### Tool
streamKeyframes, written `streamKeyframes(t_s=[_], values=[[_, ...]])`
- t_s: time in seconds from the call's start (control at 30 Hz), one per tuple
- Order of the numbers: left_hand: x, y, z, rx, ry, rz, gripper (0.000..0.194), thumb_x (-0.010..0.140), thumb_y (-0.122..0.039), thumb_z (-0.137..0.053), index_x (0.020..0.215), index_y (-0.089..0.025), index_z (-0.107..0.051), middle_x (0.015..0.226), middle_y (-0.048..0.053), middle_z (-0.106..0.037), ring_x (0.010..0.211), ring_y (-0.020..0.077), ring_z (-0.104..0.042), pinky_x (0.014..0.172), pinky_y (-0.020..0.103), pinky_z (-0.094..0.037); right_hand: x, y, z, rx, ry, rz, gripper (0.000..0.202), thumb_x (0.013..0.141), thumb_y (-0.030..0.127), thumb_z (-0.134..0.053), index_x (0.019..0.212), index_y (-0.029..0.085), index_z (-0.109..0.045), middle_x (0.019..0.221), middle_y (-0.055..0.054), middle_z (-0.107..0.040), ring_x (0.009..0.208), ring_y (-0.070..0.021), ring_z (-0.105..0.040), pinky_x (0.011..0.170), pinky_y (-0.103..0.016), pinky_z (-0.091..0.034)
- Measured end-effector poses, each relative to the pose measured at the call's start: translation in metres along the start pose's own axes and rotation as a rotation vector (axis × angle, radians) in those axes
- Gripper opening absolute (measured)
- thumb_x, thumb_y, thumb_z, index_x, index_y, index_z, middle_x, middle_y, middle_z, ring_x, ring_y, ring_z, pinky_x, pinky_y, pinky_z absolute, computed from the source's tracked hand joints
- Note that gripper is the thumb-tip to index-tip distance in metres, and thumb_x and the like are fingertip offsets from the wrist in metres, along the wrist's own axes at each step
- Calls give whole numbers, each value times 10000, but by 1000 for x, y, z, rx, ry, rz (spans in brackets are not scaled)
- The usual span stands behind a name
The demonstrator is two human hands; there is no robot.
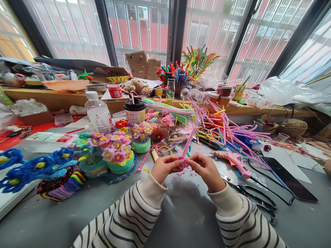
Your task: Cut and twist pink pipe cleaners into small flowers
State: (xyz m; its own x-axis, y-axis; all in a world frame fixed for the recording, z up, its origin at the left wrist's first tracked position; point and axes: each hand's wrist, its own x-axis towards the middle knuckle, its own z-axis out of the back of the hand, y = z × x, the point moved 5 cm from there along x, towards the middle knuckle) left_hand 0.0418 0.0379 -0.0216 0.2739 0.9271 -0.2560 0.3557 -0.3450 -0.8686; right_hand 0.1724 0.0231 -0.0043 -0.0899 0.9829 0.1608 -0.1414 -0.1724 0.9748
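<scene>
Between my two hands, above the grey table, is a pink pipe cleaner (189, 142) whose lower end is curled into loops, with a straight length sticking up. My left hand (165, 167) pinches the looped end from the left, thumb and forefinger pressed together. From the other side my right hand (205, 169) pinches the same loops. The fingertips partly cover the looped part. Pink fluff lies scattered on the table below. Right of my right hand lies a pink glue gun (234, 161), and black-handled scissors (254, 196) rest nearer my sleeve.
Pots of pipe-cleaner flowers (119, 155) stand to the left, beside a striped basket (62, 186) with blue flowers. Behind are a water bottle (97, 112), a lidded cup (135, 112) and a heap of loose pipe cleaners (222, 124). A phone (288, 177) lies at right.
</scene>
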Motion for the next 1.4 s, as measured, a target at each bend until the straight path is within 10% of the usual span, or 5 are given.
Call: streamKeyframes(t_s=[0.4,0.6,0.8,1.4], values=[[-2,-8,-2,-40,-23,-112,297,462,-182,-728,718,-123,-589,660,9,-629,611,116,-589,589,222,-480,2,-6,2,70,-50,-111,278,646,429,-551,619,152,-534,514,32,-466,449,-64,-374,420,-201,-278],[-1,-7,-2,63,25,-100,244,508,-200,-702,720,-122,-609,643,14,-618,586,97,-567,515,178,-429,1,8,20,-47,-183,91,377,621,361,-605,963,223,-526,897,-30,-541,693,-125,-479,540,-228,-385],[-2,-5,-6,43,93,-71,253,511,-227,-701,718,-121,-603,661,22,-612,628,134,-585,615,246,-456,-1,13,15,-103,-131,205,139,686,317,-557,702,186,-601,727,-36,-571,730,-164,-519,663,-296,-404],[-3,-5,-9,11,161,-64,267,480,-161,-721,688,-111,-560,626,-2,-598,558,99,-568,559,227,-476,6,-26,10,587,-50,-383,210,563,359,-658,615,156,-645,554,11,-564,512,-54,-472,496,-171,-362]])
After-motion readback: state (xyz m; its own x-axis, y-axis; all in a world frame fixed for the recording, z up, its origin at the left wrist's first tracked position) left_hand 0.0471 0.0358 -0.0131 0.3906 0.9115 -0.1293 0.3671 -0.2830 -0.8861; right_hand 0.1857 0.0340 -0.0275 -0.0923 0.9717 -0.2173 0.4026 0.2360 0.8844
